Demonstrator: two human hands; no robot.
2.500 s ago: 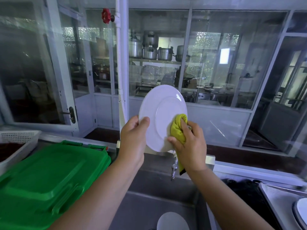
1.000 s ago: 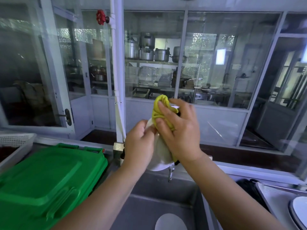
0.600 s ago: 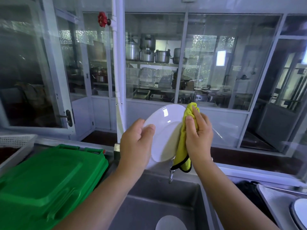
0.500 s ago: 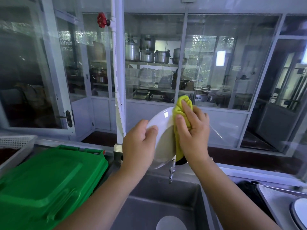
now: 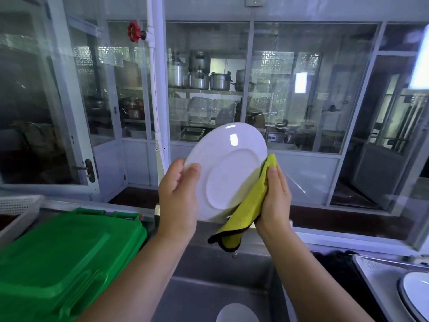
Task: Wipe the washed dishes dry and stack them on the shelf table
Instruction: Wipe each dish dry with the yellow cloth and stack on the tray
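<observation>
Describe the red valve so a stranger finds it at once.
Find the white vertical pipe in front of the glass partition, left of centre. Near its top, on its left side, sits the red valve wheel: round and bright red among white frames.

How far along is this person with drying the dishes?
Probably done: a dark-rimmed dish lies on the steel surface at the right edge, seemingly already put down. In hand: the left hand holds a white plate upright over the sink, while the right hand presses a yellow cloth to its rim. Left: a white dish lies in the sink, and the held plate is not yet stacked.
</observation>
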